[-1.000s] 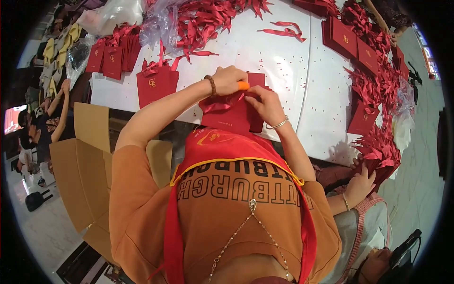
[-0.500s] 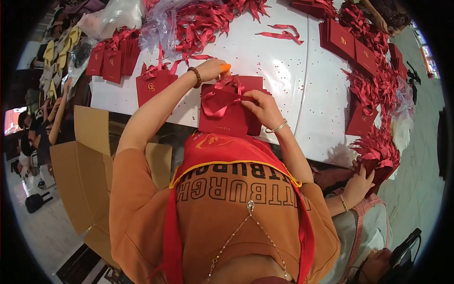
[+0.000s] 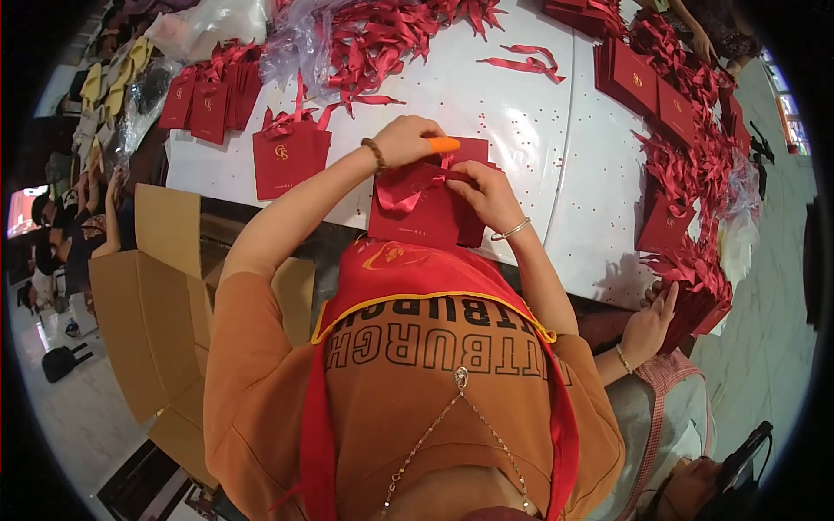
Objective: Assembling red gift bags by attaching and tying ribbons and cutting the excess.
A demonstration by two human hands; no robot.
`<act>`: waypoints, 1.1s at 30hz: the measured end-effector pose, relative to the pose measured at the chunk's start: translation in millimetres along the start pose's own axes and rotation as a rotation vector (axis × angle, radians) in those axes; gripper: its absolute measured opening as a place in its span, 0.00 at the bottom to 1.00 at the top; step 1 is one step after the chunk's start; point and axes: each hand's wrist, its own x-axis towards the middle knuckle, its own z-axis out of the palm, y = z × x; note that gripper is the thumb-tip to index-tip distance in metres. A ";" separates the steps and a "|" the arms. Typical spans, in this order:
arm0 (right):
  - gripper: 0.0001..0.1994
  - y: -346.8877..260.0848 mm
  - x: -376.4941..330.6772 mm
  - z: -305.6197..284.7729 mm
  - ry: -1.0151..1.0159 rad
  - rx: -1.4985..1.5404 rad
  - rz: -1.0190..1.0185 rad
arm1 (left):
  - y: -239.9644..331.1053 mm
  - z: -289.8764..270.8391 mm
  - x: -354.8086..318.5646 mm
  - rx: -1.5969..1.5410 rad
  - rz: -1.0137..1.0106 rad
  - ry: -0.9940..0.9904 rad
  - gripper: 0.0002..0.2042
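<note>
A red paper gift bag (image 3: 417, 213) lies in front of me at the table's near edge, on top of other red bags. A loop of red satin ribbon (image 3: 401, 200) hangs over its front. My left hand (image 3: 408, 141), an orange cover on one finger, reaches over the bag's top from the left, closed about the ribbon near the rim; its thumb is hidden. On the right side, my right hand (image 3: 489, 198) pinches the bag's upper edge between thumb and fingers. Another red bag with ribbon handles (image 3: 291, 161) lies left of my left forearm.
Loose red ribbons (image 3: 373, 43) are heaped at the back beside clear plastic. Ribboned bags (image 3: 208, 95) lie far left, others (image 3: 638, 78) along the right. Small red dots are scattered over the white table (image 3: 521, 174). A cardboard box (image 3: 152, 313) stands lower left; a co-worker's hand (image 3: 647, 330) touches bags at right.
My left hand has moved slightly right and down over the bag's top, its orange-covered finger now stretched across the ribbon. My right hand keeps its pinch. The co-worker's hand has shifted slightly.
</note>
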 end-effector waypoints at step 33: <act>0.13 3.4 11.5 31.6 0.330 0.320 0.044 | -30.7 26.2 -57.8 -0.825 -0.192 0.412 0.20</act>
